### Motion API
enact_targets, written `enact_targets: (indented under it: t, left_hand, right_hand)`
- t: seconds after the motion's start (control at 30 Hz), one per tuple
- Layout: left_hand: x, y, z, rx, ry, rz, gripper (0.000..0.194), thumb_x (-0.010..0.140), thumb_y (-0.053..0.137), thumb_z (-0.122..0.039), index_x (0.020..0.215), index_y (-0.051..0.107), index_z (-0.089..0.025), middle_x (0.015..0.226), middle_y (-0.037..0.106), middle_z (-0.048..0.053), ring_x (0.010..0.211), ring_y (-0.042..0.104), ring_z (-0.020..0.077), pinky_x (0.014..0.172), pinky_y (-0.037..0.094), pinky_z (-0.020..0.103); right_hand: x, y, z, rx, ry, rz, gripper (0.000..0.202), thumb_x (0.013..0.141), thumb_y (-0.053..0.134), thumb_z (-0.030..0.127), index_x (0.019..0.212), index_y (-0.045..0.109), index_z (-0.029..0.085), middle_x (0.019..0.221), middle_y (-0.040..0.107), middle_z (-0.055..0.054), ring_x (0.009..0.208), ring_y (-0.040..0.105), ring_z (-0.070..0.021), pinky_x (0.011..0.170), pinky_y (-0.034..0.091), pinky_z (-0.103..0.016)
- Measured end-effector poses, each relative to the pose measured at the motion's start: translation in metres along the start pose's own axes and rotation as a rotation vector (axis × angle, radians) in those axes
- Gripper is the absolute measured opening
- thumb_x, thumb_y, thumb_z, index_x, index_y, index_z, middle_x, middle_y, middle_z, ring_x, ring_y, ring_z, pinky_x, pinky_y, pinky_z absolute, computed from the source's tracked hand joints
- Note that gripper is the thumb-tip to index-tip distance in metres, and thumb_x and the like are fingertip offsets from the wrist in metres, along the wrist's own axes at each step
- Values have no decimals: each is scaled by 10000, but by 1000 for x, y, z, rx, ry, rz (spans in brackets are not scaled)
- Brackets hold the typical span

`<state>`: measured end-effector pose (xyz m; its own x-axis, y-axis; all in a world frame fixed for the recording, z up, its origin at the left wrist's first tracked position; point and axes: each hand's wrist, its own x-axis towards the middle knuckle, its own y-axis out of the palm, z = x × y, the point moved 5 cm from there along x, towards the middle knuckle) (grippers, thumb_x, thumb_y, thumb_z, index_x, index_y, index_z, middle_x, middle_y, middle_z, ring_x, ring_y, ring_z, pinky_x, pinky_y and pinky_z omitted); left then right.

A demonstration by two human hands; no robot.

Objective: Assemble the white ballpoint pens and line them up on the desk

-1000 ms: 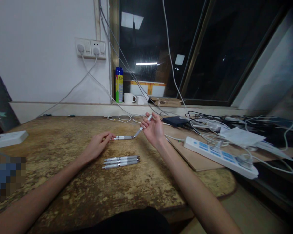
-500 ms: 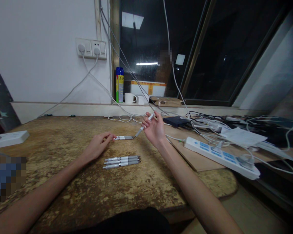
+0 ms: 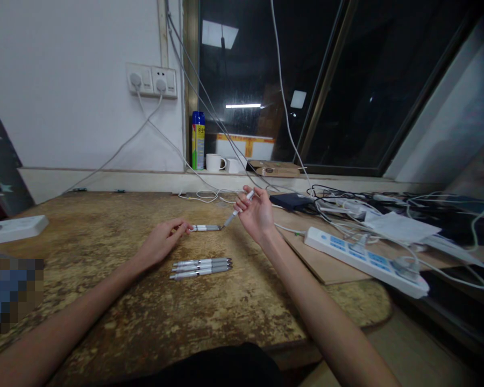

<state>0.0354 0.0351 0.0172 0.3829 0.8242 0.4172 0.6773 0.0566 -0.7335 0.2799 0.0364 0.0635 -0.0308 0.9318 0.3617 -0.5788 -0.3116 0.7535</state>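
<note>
In my right hand [image 3: 255, 217] a white and grey pen [image 3: 231, 218] is held slantwise, its dark tip pointing down to the left. That tip is close to the end of another white and grey pen [image 3: 207, 228] lying on the table. My left hand [image 3: 167, 236] is closed, with its fingertips pinched at the left end of the lying pen. Nearer to me, several similar pens [image 3: 201, 267] lie side by side on the worn wooden table [image 3: 137, 317], their dark tips to the right.
To the right, a white power strip [image 3: 367, 262] with plugs lies on a brown board [image 3: 326, 269], beside tangled cables and papers [image 3: 403, 228]. A dark box [image 3: 290, 201] is behind my right hand. On the sill stand a spray can [image 3: 198, 141] and a white mug [image 3: 215, 162].
My right fingers have shifted slightly around the upper end of the held pen. My left hand and the pens on the table stay as they were.
</note>
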Motion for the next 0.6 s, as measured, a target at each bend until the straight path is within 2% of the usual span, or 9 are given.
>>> enact_targets:
  t: [0.17, 0.3, 0.4, 0.6]
  left_hand:
    - [0, 0, 1, 16, 5, 13, 500, 1037, 376, -527, 1026, 752, -198, 979, 768, 54, 855, 658, 247, 781, 456, 315]
    - [0, 0, -1, 13, 14, 20, 479, 1037, 380, -511, 1026, 747, -205, 1009, 771, 56, 893, 666, 255, 787, 467, 314]
    - [-1, 0, -1, 0, 13, 12, 477, 1034, 381, -520, 1023, 748, -214, 1030, 775, 63, 947, 678, 268, 815, 478, 319]
    - [0, 1, -1, 10, 9, 26, 473, 1033, 381, -515, 1025, 742, -209, 1013, 771, 69, 896, 674, 261, 799, 480, 327]
  right_hand:
    - [-1, 1, 1, 3, 2, -15, 309, 1018, 391, 396, 840, 560, 209, 592, 260, 64, 507, 289, -126, 510, 365, -215]
    - [-2, 1, 2, -21, -1, -32, 263, 1006, 401, 343, 830, 549, 218, 589, 250, 64, 500, 277, -128, 508, 363, -217]
    - [-2, 1, 4, -37, -11, -40, 250, 1000, 431, 359, 821, 542, 223, 594, 253, 63, 499, 282, -128, 512, 370, -218]
    - [-3, 3, 4, -33, -5, -28, 247, 993, 428, 343, 819, 554, 221, 595, 245, 63, 501, 283, -128, 508, 366, -214]
